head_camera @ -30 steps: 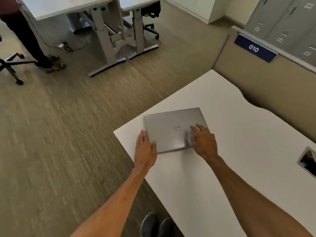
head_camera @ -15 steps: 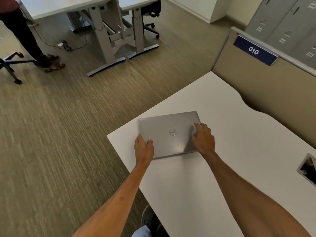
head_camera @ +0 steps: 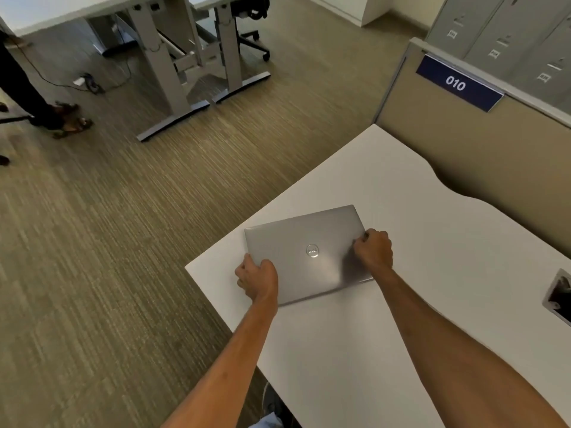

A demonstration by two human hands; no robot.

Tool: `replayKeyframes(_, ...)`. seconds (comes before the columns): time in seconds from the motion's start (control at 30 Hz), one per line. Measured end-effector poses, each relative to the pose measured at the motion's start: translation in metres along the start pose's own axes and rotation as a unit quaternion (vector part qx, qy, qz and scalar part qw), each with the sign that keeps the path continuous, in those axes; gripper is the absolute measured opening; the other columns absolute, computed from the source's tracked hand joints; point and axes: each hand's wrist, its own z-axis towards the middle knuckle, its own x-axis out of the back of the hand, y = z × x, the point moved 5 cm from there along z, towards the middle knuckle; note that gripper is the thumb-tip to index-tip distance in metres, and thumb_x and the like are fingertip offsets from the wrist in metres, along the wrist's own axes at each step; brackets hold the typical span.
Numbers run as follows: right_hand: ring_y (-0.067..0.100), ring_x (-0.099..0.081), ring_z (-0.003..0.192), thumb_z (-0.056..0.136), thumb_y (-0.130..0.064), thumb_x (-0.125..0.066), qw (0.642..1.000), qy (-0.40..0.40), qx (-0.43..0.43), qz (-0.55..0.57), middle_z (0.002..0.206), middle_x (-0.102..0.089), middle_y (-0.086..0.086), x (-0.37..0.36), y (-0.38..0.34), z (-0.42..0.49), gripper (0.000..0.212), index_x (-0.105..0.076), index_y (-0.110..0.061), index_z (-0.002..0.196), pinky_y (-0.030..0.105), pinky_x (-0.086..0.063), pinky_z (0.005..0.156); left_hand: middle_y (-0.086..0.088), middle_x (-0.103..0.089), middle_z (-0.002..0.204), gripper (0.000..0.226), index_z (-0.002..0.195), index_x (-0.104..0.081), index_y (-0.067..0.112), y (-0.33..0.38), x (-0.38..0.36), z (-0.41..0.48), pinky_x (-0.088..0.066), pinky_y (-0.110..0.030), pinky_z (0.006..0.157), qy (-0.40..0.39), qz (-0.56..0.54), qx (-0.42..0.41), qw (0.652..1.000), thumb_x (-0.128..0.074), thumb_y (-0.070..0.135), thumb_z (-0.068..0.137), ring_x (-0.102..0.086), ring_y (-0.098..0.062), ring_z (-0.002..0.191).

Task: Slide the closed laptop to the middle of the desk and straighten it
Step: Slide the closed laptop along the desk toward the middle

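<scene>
A closed silver laptop with a round logo lies flat near the left corner of the white desk, turned at an angle to the desk's edges. My left hand is curled around the laptop's near left corner. On the laptop's right edge my right hand is closed, fingers bent over the rim. Both forearms reach in from the bottom of the view.
A beige partition with a blue "010" sign borders the desk's far side. A cable cutout sits at the desk's right. Carpet lies left of the desk; other desks and a person's legs stand farther off.
Both hands went from lying flat on the lid to curling around the laptop's left corner and right edge. The laptop has turned slightly on the desk.
</scene>
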Motion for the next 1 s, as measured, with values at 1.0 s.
replayKeyframes(1.0, 0.044, -0.068, 0.119, 0.1, -0.026, -0.07, 0.998, 0.008, -0.025, 0.062, 0.128, -0.07, 0.026, 0.017, 0.04, 0.001, 0.039, -0.069, 0.009, 0.118, 0.046, -0.056, 0.098, -0.012, -0.053, 0.155, 0.048, 0.144, -0.061, 0.019, 0.006, -0.009, -0.037, -0.054, -0.063, 0.11, -0.015, -0.06, 0.062, 0.996, -0.052, 0.02, 0.097, -0.053, -0.043, 0.138)
